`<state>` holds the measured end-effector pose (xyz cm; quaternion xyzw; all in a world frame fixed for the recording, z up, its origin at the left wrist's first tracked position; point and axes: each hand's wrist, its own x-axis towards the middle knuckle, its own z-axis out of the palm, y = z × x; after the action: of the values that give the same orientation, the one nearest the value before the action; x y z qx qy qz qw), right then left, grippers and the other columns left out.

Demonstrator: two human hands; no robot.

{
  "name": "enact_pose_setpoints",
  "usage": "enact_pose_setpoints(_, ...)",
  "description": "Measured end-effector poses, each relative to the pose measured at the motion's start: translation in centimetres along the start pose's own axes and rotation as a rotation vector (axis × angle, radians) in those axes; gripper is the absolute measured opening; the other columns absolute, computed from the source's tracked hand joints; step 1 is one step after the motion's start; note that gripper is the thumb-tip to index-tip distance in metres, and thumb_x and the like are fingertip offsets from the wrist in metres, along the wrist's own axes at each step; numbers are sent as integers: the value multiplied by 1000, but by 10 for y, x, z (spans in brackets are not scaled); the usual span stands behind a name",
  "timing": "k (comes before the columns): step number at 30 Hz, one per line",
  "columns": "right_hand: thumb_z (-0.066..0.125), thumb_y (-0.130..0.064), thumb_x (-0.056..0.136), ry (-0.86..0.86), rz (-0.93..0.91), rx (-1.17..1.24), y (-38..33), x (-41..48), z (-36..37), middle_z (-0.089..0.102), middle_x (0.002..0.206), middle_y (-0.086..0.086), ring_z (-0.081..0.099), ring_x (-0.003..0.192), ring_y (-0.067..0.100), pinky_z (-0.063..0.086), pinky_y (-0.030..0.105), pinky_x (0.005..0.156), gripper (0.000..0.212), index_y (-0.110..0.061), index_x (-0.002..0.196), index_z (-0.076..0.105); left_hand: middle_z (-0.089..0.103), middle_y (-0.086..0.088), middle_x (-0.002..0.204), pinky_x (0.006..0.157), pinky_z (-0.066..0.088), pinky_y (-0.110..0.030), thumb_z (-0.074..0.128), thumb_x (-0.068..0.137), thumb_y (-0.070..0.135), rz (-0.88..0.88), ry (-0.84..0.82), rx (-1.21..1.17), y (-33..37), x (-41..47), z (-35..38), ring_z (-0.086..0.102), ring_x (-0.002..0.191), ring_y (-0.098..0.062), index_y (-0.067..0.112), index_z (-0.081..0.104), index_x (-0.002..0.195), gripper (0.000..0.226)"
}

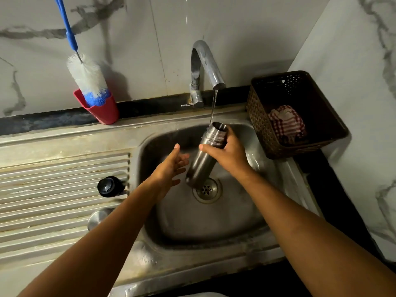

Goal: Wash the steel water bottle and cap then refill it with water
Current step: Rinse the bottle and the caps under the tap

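Starting on the far left, a long bottle brush with a blue handle and white-and-blue bristles (87, 80) stands head-down in a red plastic cup (104, 113) against the marble-look wall. Below that is the ribbed steel drainboard (53, 189). The round black bottle cap (109, 186) is lying on it, right by the edge of the basin. A bit nearer to the camera there's a shiny rounded steel piece (97, 218), half hidden behind the left forearm, so no idea what it is.

Moving over the steel sink basin (214, 221), the left hand (169, 168) is loose, with its fingers spread and the palm turned toward the bottle. It's just beside the lower body, but I can't tell if it's actually touching.

The cylindrical brushed-steel water bottle (201, 163) is tilted, base down near the round drain strainer (206, 189) and open mouth up under the curved chrome tap (205, 63). A thin stream of water runs down to the rim.

The right hand (227, 155) is wrapped around the bottle just under the threaded neck, thumb across the front.

Far right on the counter is a dark brown woven plastic basket (300, 116) with a red-and-white checked cloth (286, 123) bunched up inside.
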<state>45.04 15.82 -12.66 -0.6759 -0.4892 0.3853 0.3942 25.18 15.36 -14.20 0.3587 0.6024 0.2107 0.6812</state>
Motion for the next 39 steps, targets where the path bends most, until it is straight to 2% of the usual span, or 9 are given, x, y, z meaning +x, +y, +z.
enact_pose_setpoints(5, 90, -37, 74, 76, 166, 177, 0, 6, -1, 71, 114, -7, 72, 97, 12, 62, 32, 78, 65, -30, 129, 56, 59, -6, 146, 93, 47, -23, 47, 102, 64, 190, 26, 271, 13, -7, 19, 60, 113, -9, 24, 54, 147, 60)
enact_pose_setpoints(9, 85, -47, 78, 140, 416, 492, -8, 14, -10, 73, 118, 5, 75, 98, 24, 63, 35, 61, 68, -24, 135, 56, 46, -8, 155, 107, 50, -44, 64, 91, 66, 561, 147, 1061, 26, -1, 37, 55, 130, -24, 24, 19, 165, 96)
enact_pose_setpoints(11, 82, -55, 78, 144, 440, 527, -16, 19, -14, 74, 114, 4, 75, 96, 23, 61, 30, 56, 69, -23, 134, 57, 48, -9, 154, 104, 53, -44, 69, 88, 64, 682, 239, 1181, 35, 4, 45, 58, 128, -26, 24, 12, 166, 104)
enact_pose_setpoints(16, 77, -62, 79, 99, 457, 604, -35, 33, -16, 79, 102, 1, 77, 88, 18, 63, 34, 71, 55, -22, 116, 69, 58, -9, 146, 100, 56, -43, 75, 82, 67, 666, 73, 1017, 69, 21, 47, 66, 119, -25, 20, 18, 164, 110)
enact_pose_setpoints(20, 78, -65, 76, 66, 483, 709, -36, 39, -4, 78, 109, 8, 78, 94, 23, 63, 39, 83, 66, -19, 124, 69, 64, -6, 135, 95, 57, -38, 74, 88, 56, 455, -196, 628, 91, 25, 46, 67, 109, -17, 20, 37, 154, 83)
enact_pose_setpoints(24, 79, -54, 82, 97, 416, 672, -40, 34, -1, 78, 107, 6, 78, 92, 21, 64, 36, 79, 56, -19, 123, 67, 61, -9, 139, 97, 55, -36, 37, 106, 64, 357, -130, 449, 94, 16, 43, 67, 110, -18, 26, 36, 159, 65)
enact_pose_setpoints(29, 86, -41, 80, 19, 156, 396, -39, 19, 4, 75, 112, -3, 75, 93, 8, 62, 31, 81, 59, -21, 128, 59, 74, -7, 104, 69, 57, -23, 33, 109, 57, 147, -2, 8, 66, 1, 43, 74, 92, -18, 22, 65, 121, 49)
enact_pose_setpoints(33, 90, -54, 64, -71, 18, 11, -25, 10, 3, 74, 110, -10, 72, 97, 6, 62, 35, 86, 70, -30, 123, 60, 74, -9, 121, 104, 51, -43, 35, 109, 56, 36, 1, -49, 47, 3, 33, 68, 115, -24, 19, 67, 131, 53)
enact_pose_setpoints(39, 90, -56, 62, -47, -21, -237, -11, -4, -1, 75, 106, -9, 71, 95, 7, 61, 36, 84, 69, -30, 119, 62, 74, -1, 119, 112, 43, -49, 38, 108, 58, 31, 57, 16, 48, -4, 24, 64, 118, -21, 28, 71, 120, 47)
